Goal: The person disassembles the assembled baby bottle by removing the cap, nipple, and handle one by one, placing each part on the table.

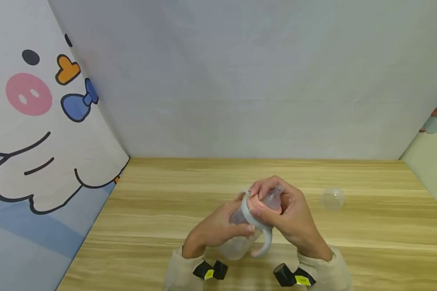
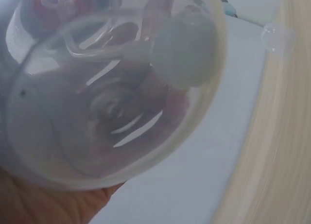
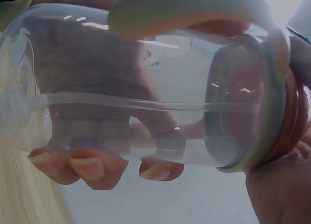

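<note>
A clear baby bottle (image 1: 236, 247) is held tilted above the table, its top toward the upper right. My left hand (image 1: 218, 224) grips the bottle's body, with fingers wrapped around it in the right wrist view. The fingers of my right hand (image 1: 295, 214) curl round the pink collar (image 1: 256, 204) below the clear nipple (image 1: 273, 198). A pale grey handle ring (image 1: 266, 242) encircles the bottle's neck. Inside, a straw (image 3: 121, 103) runs the bottle's length to a round weighted end (image 3: 14, 110), also visible through the base in the left wrist view.
A clear dome-shaped cap (image 1: 332, 199) lies on the wooden table (image 1: 167, 182), to the right of my hands. Behind the table stands a plain pale wall (image 1: 258, 81). A cartoon-printed panel (image 1: 40, 161) borders the left side.
</note>
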Action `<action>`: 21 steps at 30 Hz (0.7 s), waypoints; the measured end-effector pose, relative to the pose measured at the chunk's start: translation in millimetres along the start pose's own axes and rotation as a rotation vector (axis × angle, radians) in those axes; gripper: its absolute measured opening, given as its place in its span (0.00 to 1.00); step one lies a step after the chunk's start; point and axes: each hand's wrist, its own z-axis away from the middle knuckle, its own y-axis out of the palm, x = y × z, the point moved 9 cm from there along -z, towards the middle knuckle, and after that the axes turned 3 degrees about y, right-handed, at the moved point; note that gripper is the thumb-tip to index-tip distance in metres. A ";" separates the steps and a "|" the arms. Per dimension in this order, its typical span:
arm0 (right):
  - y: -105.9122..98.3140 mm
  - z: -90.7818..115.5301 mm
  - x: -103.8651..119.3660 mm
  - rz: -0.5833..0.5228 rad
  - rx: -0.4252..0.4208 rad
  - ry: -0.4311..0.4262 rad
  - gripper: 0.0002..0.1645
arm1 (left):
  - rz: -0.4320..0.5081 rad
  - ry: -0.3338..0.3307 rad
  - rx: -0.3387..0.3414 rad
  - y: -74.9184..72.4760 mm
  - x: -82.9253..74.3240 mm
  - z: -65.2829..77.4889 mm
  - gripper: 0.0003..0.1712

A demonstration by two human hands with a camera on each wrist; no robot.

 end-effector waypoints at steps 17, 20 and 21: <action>8.9 3.8 7.9 0.032 0.002 -0.069 0.16 | 0.258 0.068 0.109 13.9 4.2 5.1 0.53; 11.1 4.9 10.4 0.022 -0.004 -0.090 0.16 | 0.306 0.058 0.130 17.8 2.7 6.9 0.56; 12.2 5.2 11.4 0.016 -0.003 -0.099 0.16 | 0.323 0.051 0.133 18.8 1.9 7.7 0.57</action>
